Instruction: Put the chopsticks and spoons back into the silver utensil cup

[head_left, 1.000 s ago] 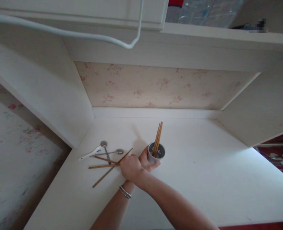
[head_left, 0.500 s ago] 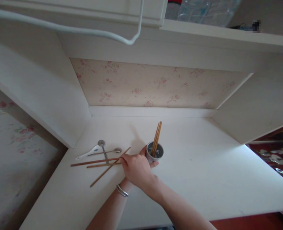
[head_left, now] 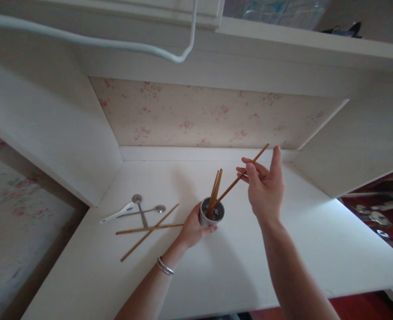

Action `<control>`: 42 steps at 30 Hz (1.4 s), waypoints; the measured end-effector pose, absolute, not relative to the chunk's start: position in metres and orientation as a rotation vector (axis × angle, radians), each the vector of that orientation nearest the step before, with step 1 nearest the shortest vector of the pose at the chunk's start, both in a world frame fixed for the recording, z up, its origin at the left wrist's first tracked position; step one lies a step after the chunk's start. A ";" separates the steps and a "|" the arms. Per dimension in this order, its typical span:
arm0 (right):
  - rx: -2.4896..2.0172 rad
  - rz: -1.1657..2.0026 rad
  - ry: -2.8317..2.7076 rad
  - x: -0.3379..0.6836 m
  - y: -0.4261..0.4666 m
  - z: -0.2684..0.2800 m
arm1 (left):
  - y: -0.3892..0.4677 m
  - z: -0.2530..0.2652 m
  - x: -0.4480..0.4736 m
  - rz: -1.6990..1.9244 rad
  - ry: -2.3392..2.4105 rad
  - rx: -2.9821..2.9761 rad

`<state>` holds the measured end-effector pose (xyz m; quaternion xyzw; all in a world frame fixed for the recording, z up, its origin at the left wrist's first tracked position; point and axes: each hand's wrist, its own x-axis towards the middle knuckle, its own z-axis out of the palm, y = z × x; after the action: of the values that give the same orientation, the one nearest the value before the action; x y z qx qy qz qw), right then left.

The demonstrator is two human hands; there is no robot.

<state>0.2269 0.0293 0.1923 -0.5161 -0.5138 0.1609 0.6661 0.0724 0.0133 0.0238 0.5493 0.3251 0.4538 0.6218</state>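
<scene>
My left hand (head_left: 193, 227) is wrapped around a metal chopstick holder (head_left: 220, 218) with a perforated inside, standing on the white tabletop. Several wooden chopsticks (head_left: 217, 186) lean upright in the holder. Above and to its right, my right hand (head_left: 265, 186) pinches a brown chopstick (head_left: 233, 182) between thumb and fingers, index finger stretched out. That chopstick slants down to the left, its lower end at the holder's mouth. Two loose chopsticks (head_left: 132, 250) lie crossed left of my left hand, one running up to it.
Left of the chopsticks lie a white ceramic spoon (head_left: 118, 214) and two metal spoons (head_left: 136, 198), (head_left: 160, 208). White side panels (head_left: 359, 146) flank the tabletop (head_left: 283, 253). A shelf (head_left: 299, 42) with plastic-wrapped items and a white cable (head_left: 93, 41) hang overhead.
My right hand has picked up the brown chopstick from the left and swung it right and up, tipping it into the holder's mouth. My left hand still grips the holder.
</scene>
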 end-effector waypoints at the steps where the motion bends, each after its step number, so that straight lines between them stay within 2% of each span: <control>1: -1.190 0.348 -1.157 0.230 0.033 0.186 | 0.013 0.024 0.073 1.046 0.745 1.262; 11: -1.544 0.483 -1.303 0.225 0.039 0.108 | 0.015 0.025 0.070 1.071 0.804 1.327; 20: -1.674 0.427 -1.406 0.221 0.032 0.108 | 0.016 0.024 0.072 1.047 0.834 1.372; 30: -1.573 0.719 -1.323 0.230 0.026 0.091 | 0.015 0.024 0.075 1.055 0.833 1.385; 37: -1.230 1.053 -1.288 0.221 -0.014 0.045 | 0.011 0.035 0.080 1.063 0.786 1.376; 42: -1.304 0.950 -1.247 0.210 -0.019 0.023 | 0.007 0.033 0.083 1.110 0.863 1.540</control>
<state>0.2097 -0.0189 0.0233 -0.5449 -0.5208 0.3969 0.5238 0.0832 0.0070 0.0335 0.6378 0.3575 0.4597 0.5041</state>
